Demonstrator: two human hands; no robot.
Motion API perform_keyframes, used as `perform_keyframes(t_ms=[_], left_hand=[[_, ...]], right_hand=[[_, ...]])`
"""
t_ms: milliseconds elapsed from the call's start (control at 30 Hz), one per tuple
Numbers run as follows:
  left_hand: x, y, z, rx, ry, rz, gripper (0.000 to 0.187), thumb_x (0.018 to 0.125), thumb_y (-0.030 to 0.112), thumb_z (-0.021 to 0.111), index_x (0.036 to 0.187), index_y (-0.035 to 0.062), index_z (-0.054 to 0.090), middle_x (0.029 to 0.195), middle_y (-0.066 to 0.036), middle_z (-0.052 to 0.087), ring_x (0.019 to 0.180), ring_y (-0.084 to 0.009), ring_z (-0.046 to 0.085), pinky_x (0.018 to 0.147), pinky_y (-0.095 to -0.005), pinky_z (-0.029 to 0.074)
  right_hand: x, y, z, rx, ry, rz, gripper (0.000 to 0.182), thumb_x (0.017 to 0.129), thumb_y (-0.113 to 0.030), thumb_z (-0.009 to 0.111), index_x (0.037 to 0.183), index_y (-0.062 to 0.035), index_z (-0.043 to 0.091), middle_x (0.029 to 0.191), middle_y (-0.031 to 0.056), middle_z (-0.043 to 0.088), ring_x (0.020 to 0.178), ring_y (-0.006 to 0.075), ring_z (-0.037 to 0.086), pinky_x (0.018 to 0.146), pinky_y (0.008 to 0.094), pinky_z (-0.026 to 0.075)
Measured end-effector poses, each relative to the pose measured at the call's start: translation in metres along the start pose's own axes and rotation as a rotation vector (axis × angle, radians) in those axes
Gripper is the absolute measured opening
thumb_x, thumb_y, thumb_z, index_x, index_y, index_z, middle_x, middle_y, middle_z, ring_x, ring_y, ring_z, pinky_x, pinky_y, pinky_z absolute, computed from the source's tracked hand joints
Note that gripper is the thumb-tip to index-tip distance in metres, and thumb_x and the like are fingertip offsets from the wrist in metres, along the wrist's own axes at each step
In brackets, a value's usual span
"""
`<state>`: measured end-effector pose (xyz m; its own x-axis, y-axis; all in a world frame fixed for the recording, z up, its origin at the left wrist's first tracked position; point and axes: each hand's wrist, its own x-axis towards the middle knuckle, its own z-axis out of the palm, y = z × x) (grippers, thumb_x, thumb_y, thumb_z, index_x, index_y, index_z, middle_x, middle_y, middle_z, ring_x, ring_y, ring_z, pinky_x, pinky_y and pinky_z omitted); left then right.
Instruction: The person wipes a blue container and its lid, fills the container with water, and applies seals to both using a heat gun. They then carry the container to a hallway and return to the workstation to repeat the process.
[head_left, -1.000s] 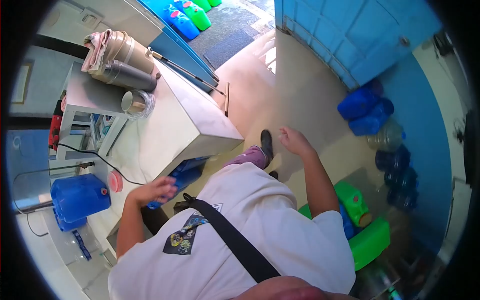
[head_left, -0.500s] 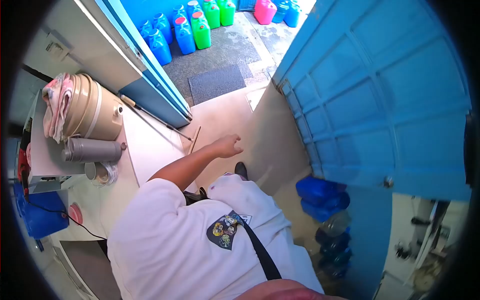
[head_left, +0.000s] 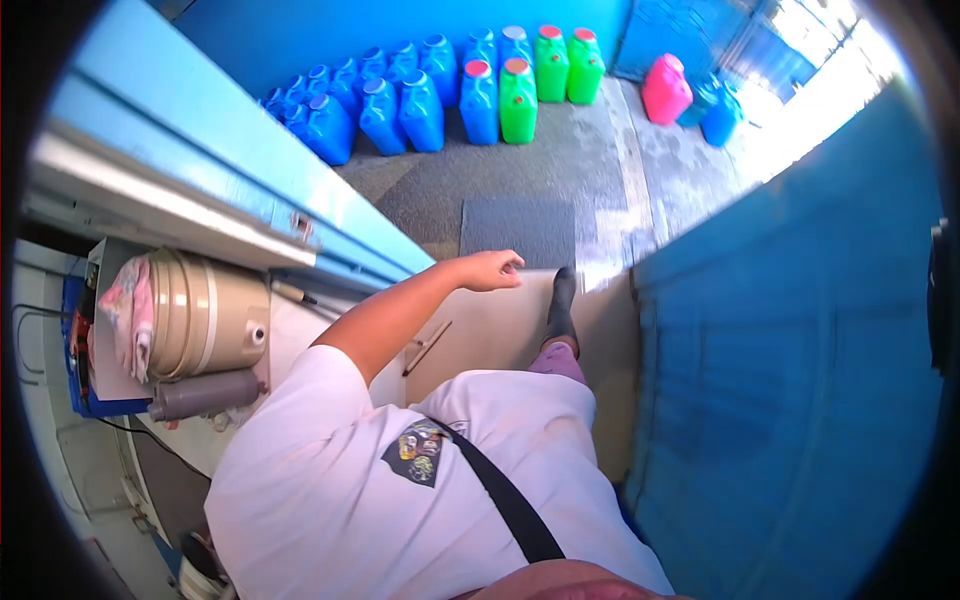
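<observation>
My left hand is held out in front of me over the doorway floor. Nothing is in it; the fingers bend loosely with a gap between them. It touches nothing and is nearest to the door frame and the dark mat beyond. My right hand is out of view. Below and to the right of the hand, one booted foot is stepped forward at the threshold.
Several blue jugs and green jugs line the blue wall outside. A pink jug stands at the gate. The blue door is at right. At left are a beige water cooler, a grey flask and a floor squeegee.
I have moved forward toward the doorway, and more outside jugs show. My left hand sits slightly higher and farther right in view. The booted foot has come forward.
</observation>
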<state>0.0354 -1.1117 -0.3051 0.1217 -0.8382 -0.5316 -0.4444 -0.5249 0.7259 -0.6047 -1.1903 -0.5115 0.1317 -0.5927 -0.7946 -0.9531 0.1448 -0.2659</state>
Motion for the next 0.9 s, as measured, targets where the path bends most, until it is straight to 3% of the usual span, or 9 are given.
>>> perform_keyframes(t_ms=[133,333,367,400,467,667,767,833,900], left_hand=[[0.051,-0.07,-0.08,-0.211,0.559,-0.249,0.053,0.091,0.032,0.071,0.134,0.0062,0.054,0.125,-0.015,0.067,0.112,-0.0248,0.065,0.094,-0.0384,0.052],[0.039,-0.158,-0.129,-0.264,0.506,-0.609,0.062,0.087,0.039,0.073,0.128,-0.0039,0.056,0.12,-0.023,0.067,0.111,-0.0311,0.066,0.097,-0.0401,0.051],[0.037,-0.165,-0.134,-0.288,0.514,-0.629,0.065,0.087,0.039,0.073,0.131,-0.005,0.055,0.121,-0.024,0.066,0.113,-0.0317,0.066,0.098,-0.0393,0.051],[0.034,-0.166,-0.145,-0.325,0.557,-0.656,0.065,0.087,0.039,0.073,0.131,-0.005,0.055,0.121,-0.024,0.066,0.113,-0.0317,0.066,0.098,-0.0393,0.051],[0.035,-0.169,-0.168,-0.416,0.497,-0.613,0.071,0.086,0.04,0.074,0.134,-0.0065,0.052,0.123,-0.025,0.066,0.114,-0.0322,0.065,0.098,-0.0383,0.05],[0.083,-0.263,-0.241,-0.522,0.56,-0.623,0.064,0.086,0.038,0.072,0.133,-0.0025,0.055,0.121,-0.022,0.067,0.112,-0.0316,0.066,0.096,-0.0386,0.051],[0.12,-0.355,-0.277,-0.587,0.685,-0.548,0.061,0.085,0.039,0.073,0.128,-0.0012,0.057,0.111,-0.022,0.07,0.104,-0.031,0.068,0.089,-0.0405,0.052],[0.15,-0.436,-0.291,-0.655,0.753,-0.498,0.061,0.084,0.039,0.073,0.127,-0.0018,0.058,0.107,-0.023,0.07,0.101,-0.0315,0.068,0.086,-0.0414,0.053],[0.164,-0.522,-0.334,-0.356,0.678,-0.357,0.054,0.085,0.038,0.073,0.12,-0.0012,0.062,0.103,-0.022,0.071,0.093,-0.0307,0.069,0.079,-0.0418,0.053]], right_hand=[[0.128,-0.128,-0.065,-0.279,-0.098,-0.123,0.033,0.091,-0.025,0.057,0.113,-0.0028,0.067,0.11,0.0188,0.07,0.102,0.0344,0.067,0.089,0.0449,0.053],[0.337,-0.484,-0.202,-0.516,0.163,-0.497,0.032,0.09,-0.024,0.058,0.112,-0.0033,0.069,0.108,0.017,0.072,0.1,0.0318,0.069,0.087,0.0434,0.054],[0.367,-0.563,-0.219,-0.448,0.218,-0.595,0.032,0.09,-0.024,0.058,0.112,-0.0033,0.069,0.108,0.0166,0.072,0.1,0.0314,0.069,0.087,0.0431,0.054],[0.442,-0.621,-0.225,-0.155,0.132,-0.768,0.02,0.093,-0.023,0.064,0.094,-0.0037,0.068,0.08,0.0073,0.072,0.071,0.0155,0.067,0.058,0.0313,0.051],[0.382,-0.788,-0.249,0.127,0.047,-0.81,0.022,0.096,-0.019,0.061,0.108,-0.0023,0.066,0.083,0.0039,0.067,0.069,0.0124,0.058,0.062,0.0286,0.048],[0.349,-1.053,-0.187,-0.05,0.023,-1.058,0.025,0.096,-0.016,0.061,0.115,-0.0005,0.065,0.084,0.0061,0.066,0.07,0.0148,0.058,0.066,0.0319,0.049],[0.42,-1.099,-0.099,-0.127,-0.217,-1.08,0.021,0.098,-0.017,0.053,0.11,-0.0031,0.064,0.079,0.0063,0.065,0.071,0.0136,0.061,0.063,0.0291,0.049],[0.43,-1.113,-0.044,-0.689,-0.164,-1.309,0.025,0.095,-0.024,0.049,0.093,-0.0043,0.065,0.08,0.0141,0.067,0.074,0.0284,0.062,0.066,0.0423,0.049],[0.53,-1.094,0.035,-0.6,-0.078,-1.151,0.032,0.089,-0.035,0.057,0.097,-0.0054,0.068,0.089,0.0175,0.07,0.082,0.0314,0.067,0.073,0.0451,0.052]])
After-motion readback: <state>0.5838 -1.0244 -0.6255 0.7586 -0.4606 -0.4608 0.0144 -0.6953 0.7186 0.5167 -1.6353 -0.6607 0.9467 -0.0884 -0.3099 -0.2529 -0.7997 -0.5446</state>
